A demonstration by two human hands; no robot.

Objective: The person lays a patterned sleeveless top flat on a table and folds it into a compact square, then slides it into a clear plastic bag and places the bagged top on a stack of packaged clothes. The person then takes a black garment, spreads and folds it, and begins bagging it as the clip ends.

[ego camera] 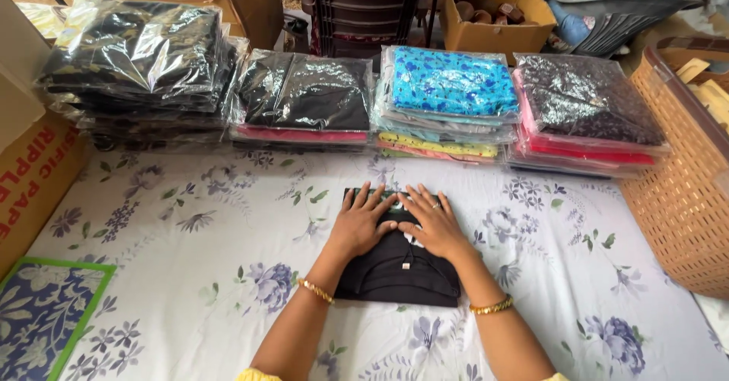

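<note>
Fingers of both hands lie spread flat, gripping nothing, on the far half of the folded black garment, its long axis running toward the person on the floral worktop, left hand and right hand equally near.

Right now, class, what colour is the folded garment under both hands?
Black; the folded garment shows best in the head view.

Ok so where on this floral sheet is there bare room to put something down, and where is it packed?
Bare sheet lies left of the folded black garment, out to the blue green-edged mat, and right of it up to the woven tan basket. The far edge is crowded with stacks of plastic-wrapped clothes. Left hand and right hand press flat on the garment.
</note>
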